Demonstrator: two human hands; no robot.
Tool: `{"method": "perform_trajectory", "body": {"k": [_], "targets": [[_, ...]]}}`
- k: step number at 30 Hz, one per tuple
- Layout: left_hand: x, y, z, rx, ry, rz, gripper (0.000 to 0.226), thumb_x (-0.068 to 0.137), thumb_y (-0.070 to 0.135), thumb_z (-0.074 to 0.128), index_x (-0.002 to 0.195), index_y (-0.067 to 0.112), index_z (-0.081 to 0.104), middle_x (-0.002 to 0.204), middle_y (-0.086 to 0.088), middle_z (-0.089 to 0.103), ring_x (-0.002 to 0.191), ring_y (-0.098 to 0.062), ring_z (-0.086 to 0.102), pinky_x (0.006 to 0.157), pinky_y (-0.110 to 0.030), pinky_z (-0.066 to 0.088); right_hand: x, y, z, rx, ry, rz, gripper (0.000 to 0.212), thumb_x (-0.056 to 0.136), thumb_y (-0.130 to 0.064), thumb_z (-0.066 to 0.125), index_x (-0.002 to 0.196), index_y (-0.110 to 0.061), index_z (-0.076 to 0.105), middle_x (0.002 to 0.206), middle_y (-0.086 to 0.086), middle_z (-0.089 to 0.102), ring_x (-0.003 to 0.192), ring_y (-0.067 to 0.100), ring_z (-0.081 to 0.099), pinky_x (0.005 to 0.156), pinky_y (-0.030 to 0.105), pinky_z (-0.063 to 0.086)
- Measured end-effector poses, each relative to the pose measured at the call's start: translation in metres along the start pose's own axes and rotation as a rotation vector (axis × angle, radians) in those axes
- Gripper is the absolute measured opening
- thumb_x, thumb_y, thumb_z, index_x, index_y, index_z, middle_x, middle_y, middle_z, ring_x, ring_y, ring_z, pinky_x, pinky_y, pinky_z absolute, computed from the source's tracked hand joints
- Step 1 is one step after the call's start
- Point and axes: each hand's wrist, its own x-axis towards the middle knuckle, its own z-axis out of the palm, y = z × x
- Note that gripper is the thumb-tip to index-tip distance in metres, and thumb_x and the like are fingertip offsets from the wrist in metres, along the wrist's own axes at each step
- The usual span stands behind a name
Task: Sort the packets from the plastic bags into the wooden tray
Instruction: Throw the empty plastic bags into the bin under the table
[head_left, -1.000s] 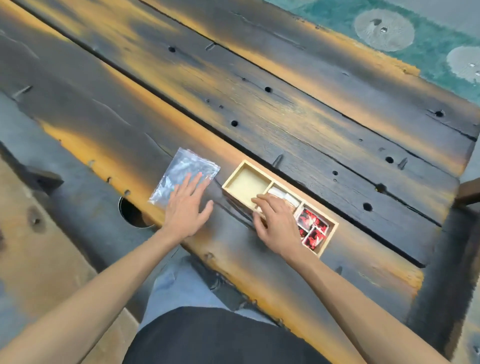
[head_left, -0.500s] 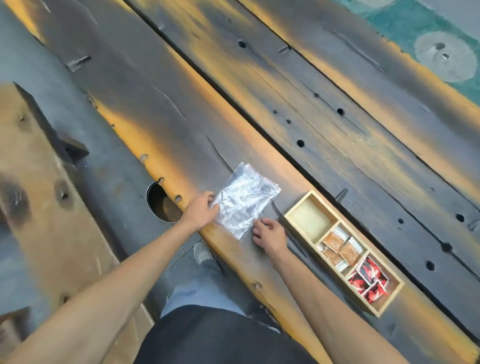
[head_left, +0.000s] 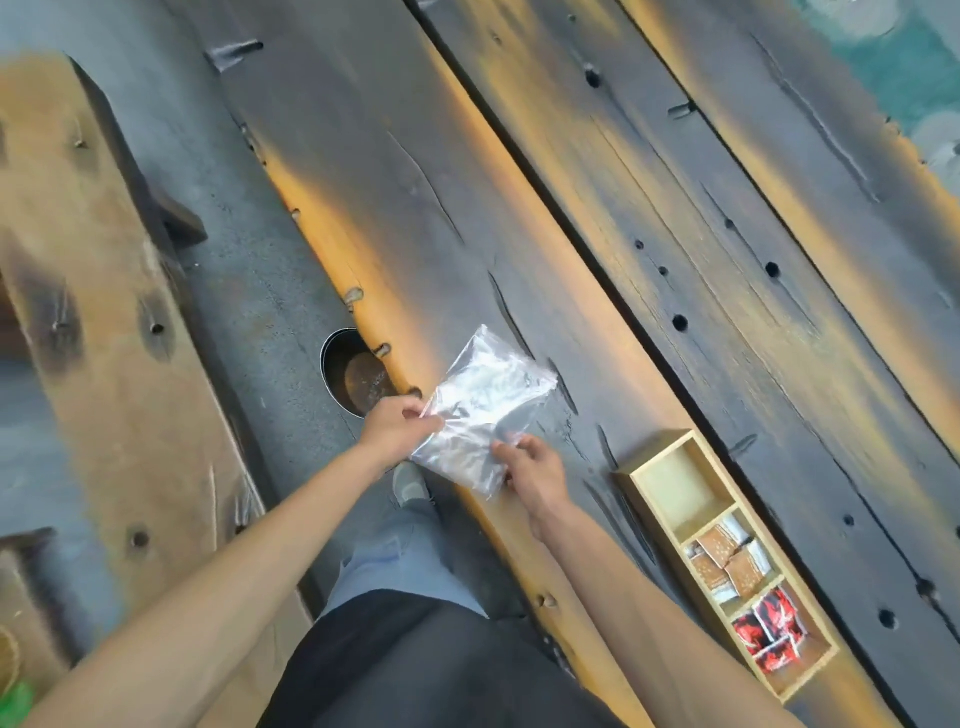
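A clear plastic bag (head_left: 480, 410) lies near the front edge of the dark wooden table. My left hand (head_left: 397, 428) pinches its near-left corner, and my right hand (head_left: 532, 470) grips its near-right edge. To the right stands the wooden tray (head_left: 626, 475) with three compartments: the far one is bare, the middle one holds brown and white packets (head_left: 727, 564), and the near one holds red and black packets (head_left: 771, 631).
The table (head_left: 675, 234) is made of long dark planks with holes and gaps. A round dark pot (head_left: 353, 376) sits on the floor below the table edge. A wooden bench (head_left: 104, 338) runs along the left. My legs and shoe are below.
My right hand left the tray and came over to the plastic bag. Both hands now hold the bag's near edge. The camera view swung left, so the tray sits further right.
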Motion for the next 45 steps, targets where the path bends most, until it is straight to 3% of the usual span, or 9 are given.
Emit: {"method": "perform_trajectory", "body": {"k": [6, 9, 12, 18, 24, 27, 32, 38, 45], "targets": [[0.003, -0.055, -0.058, -0.255, 0.161, -0.053, 0.02, 0.09, 0.02, 0.072, 0.09, 0.001, 0.069, 0.074, -0.001, 0.064, 0.067, -0.013, 0.054, 0.055, -0.021, 0.04, -0.004, -0.028, 0.074, 0.035, -0.234, 0.005, 0.011, 0.102, -0.02, 0.06, 0.095, -0.013, 0.058, 0.084, 0.005, 0.069, 0.069, 0.013, 0.065, 0.066, 0.025, 0.055], [0.01, -0.093, -0.083, -0.386, 0.299, -0.129, 0.013, 0.091, 0.018, 0.071, 0.09, 0.005, 0.068, 0.073, 0.001, 0.068, 0.07, -0.018, 0.062, 0.06, -0.026, 0.048, 0.005, -0.028, 0.125, -0.139, -0.341, -0.06, 0.016, 0.096, -0.019, 0.067, 0.104, -0.008, 0.058, 0.095, 0.009, 0.067, 0.085, 0.022, 0.065, 0.083, 0.046, 0.059], [0.017, -0.125, -0.102, -0.504, 0.373, -0.187, 0.013, 0.088, 0.02, 0.073, 0.08, 0.012, 0.067, 0.081, -0.008, 0.075, 0.084, -0.029, 0.075, 0.081, -0.047, 0.06, 0.012, -0.026, 0.169, -0.198, -0.362, -0.064, 0.023, 0.098, -0.012, 0.064, 0.12, -0.013, 0.058, 0.1, 0.005, 0.076, 0.082, 0.012, 0.073, 0.067, 0.024, 0.058], [0.052, -0.164, -0.13, -0.498, 0.421, -0.221, 0.01, 0.091, 0.022, 0.074, 0.099, 0.018, 0.075, 0.098, 0.001, 0.074, 0.091, -0.014, 0.07, 0.071, -0.02, 0.051, 0.049, -0.011, 0.236, -0.282, -0.275, -0.063, 0.023, 0.103, -0.01, 0.052, 0.125, -0.016, 0.059, 0.115, 0.009, 0.074, 0.088, 0.01, 0.069, 0.069, 0.016, 0.052], [0.12, -0.189, -0.134, -0.455, 0.337, -0.268, 0.005, 0.091, 0.021, 0.073, 0.095, 0.022, 0.075, 0.098, 0.005, 0.072, 0.092, -0.014, 0.068, 0.083, -0.031, 0.057, 0.108, 0.012, 0.272, -0.28, -0.114, 0.025, 0.026, 0.105, -0.02, 0.051, 0.13, -0.021, 0.058, 0.12, 0.011, 0.069, 0.093, 0.015, 0.064, 0.071, 0.02, 0.047], [0.158, -0.203, -0.123, -0.459, 0.28, -0.295, 0.008, 0.09, 0.021, 0.074, 0.085, 0.027, 0.074, 0.094, 0.005, 0.073, 0.091, -0.013, 0.069, 0.075, -0.027, 0.056, 0.145, 0.032, 0.285, -0.233, -0.036, 0.105, 0.023, 0.105, -0.02, 0.05, 0.126, -0.021, 0.06, 0.121, 0.007, 0.068, 0.096, 0.015, 0.064, 0.08, 0.026, 0.05], [0.229, -0.235, -0.1, -0.471, 0.208, -0.35, 0.01, 0.089, 0.015, 0.075, 0.087, 0.024, 0.071, 0.094, 0.002, 0.071, 0.086, -0.013, 0.07, 0.078, -0.03, 0.061, 0.219, 0.071, 0.305, -0.114, 0.099, 0.23, 0.018, 0.101, -0.01, 0.058, 0.094, -0.026, 0.063, 0.113, 0.012, 0.071, 0.105, 0.029, 0.069, 0.102, 0.041, 0.054], [0.303, -0.265, -0.077, -0.501, 0.178, -0.397, 0.025, 0.089, 0.007, 0.074, 0.114, 0.003, 0.071, 0.108, -0.008, 0.073, 0.07, -0.01, 0.07, 0.053, -0.01, 0.054, 0.3, 0.11, 0.326, -0.093, 0.171, 0.293, 0.017, 0.098, -0.004, 0.052, 0.09, -0.013, 0.064, 0.087, 0.009, 0.066, 0.069, 0.017, 0.056, 0.073, 0.033, 0.048], [0.353, -0.297, -0.056, -0.567, 0.169, -0.562, 0.01, 0.096, 0.005, 0.065, 0.095, 0.009, 0.074, 0.107, -0.008, 0.073, 0.093, -0.024, 0.071, 0.082, -0.031, 0.061, 0.361, 0.131, 0.344, -0.053, 0.213, 0.368, 0.026, 0.097, -0.009, 0.056, 0.073, -0.018, 0.052, 0.073, 0.003, 0.057, 0.06, 0.017, 0.051, 0.068, 0.036, 0.046]]}}
